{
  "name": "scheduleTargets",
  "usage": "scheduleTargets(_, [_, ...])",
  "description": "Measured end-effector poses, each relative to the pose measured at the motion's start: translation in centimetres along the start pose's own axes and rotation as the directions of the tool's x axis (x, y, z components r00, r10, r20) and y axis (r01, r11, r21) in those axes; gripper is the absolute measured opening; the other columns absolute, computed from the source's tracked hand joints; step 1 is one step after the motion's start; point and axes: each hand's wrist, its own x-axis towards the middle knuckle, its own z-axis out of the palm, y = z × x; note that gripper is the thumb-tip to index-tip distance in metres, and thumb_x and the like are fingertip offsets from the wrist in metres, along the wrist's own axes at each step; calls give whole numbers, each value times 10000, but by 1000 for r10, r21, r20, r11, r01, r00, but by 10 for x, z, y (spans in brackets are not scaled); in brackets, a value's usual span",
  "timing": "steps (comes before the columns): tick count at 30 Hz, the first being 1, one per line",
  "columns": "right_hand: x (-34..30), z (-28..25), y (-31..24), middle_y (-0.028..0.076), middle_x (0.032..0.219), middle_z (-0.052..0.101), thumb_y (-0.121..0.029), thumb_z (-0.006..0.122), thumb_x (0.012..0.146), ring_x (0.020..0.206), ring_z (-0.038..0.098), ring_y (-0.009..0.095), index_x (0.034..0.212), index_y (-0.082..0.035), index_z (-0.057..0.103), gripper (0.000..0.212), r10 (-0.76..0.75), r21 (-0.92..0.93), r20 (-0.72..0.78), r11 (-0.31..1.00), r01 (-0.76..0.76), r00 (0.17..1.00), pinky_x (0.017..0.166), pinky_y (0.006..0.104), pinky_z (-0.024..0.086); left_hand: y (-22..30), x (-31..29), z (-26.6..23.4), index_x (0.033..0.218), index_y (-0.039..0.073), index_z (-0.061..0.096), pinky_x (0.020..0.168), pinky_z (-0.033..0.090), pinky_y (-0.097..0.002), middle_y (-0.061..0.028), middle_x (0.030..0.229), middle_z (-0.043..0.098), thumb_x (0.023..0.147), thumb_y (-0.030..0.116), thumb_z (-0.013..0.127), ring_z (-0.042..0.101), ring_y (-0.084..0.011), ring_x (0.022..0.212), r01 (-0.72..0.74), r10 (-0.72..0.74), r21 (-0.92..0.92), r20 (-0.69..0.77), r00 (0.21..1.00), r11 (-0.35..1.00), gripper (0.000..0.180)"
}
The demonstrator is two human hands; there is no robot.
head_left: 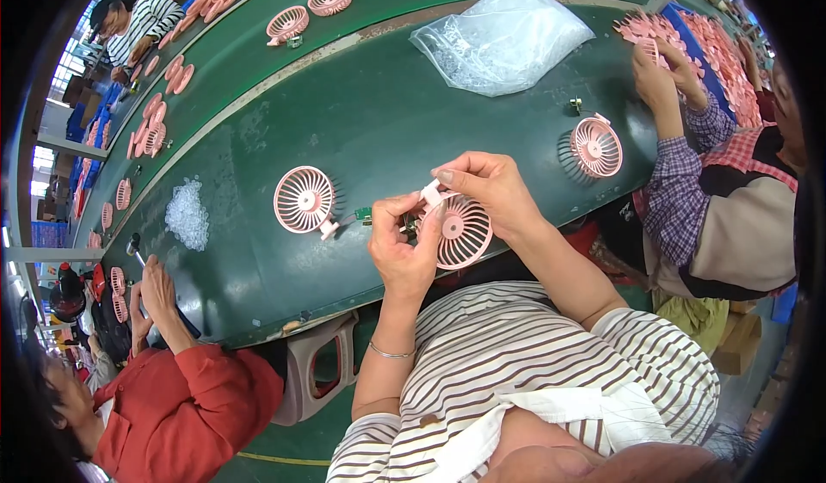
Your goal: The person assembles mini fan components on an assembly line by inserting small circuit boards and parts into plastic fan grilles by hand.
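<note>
Near the table's front edge I hold a round pink fan housing with slatted ribs. My left hand is closed at its left side, thumb pointing up toward the pale stem piece. My right hand pinches around that stem from above, fingers bent. A small green circuit board sticks out beside my left fingers; how it joins the housing is hidden. On the table to the left lies another pink fan housing, its short stem toward my left hand.
A clear plastic bag lies beyond my hands, a pile of small clear parts at left. Another fan housing stands right. A green conveyor belt carries pink parts. Co-workers sit on both sides, one in a red sleeve.
</note>
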Motion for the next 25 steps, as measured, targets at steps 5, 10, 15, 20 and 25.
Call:
scheduleTargets(5, [-2, 3, -1, 77, 833, 669, -67, 652, 857, 717, 625, 100, 912, 37, 663, 119, -2, -2, -4, 1000, 2, 1000, 641, 230, 520, -2, 1, -2, 954, -15, 553, 713, 511, -271, -113, 906, 609, 738, -12, 728, 625, -163, 790, 32, -32, 48, 0, 1000, 998, 278])
scheduleTargets(10, [-6, 6, 7, 89, 803, 650, -54, 638, 831, 763, 602, 181, 928, 42, 665, 139, -407, -480, 82, 784, 394, 910, 684, 304, 491, 1, 1, 1, 937, -14, 555, 699, 514, -280, -121, 904, 614, 740, -13, 719, 626, -164, 771, 45, -42, 94, -28, 999, 995, 256])
scheduleTargets(15, [-14, 18, 9, 156, 913, 593, -22, 619, 763, 877, 554, 318, 1018, 53, 631, 266, -688, -722, 421, 141, 677, 592, 740, 374, 470, -1, -2, 1, 1010, -18, 538, 723, 508, -276, -95, 923, 591, 770, -41, 677, 604, -149, 821, -17, 28, 157, -65, 997, 987, 279])
scheduleTargets(20, [-11, 16, 13, 116, 1021, 621, 51, 553, 824, 946, 597, 180, 1139, 6, 626, 326, -533, -530, 137, 672, 517, 835, 812, 280, 489, 3, 5, -2, 1250, 26, 534, 705, 503, -276, -84, 886, 591, 785, -23, 652, 606, -156, 772, 168, -166, 68, -33, 986, 984, 482])
scheduleTargets(25, [-5, 3, 4, 119, 1031, 627, 58, 533, 834, 925, 612, 201, 1139, -12, 632, 328, -278, -633, 330, 644, 430, 902, 804, 270, 488, 1, 8, -9, 1118, 34, 639, 686, 504, -266, -81, 873, 577, 794, -12, 634, 607, -163, 781, 29, -33, 182, 19, 999, 983, 327])
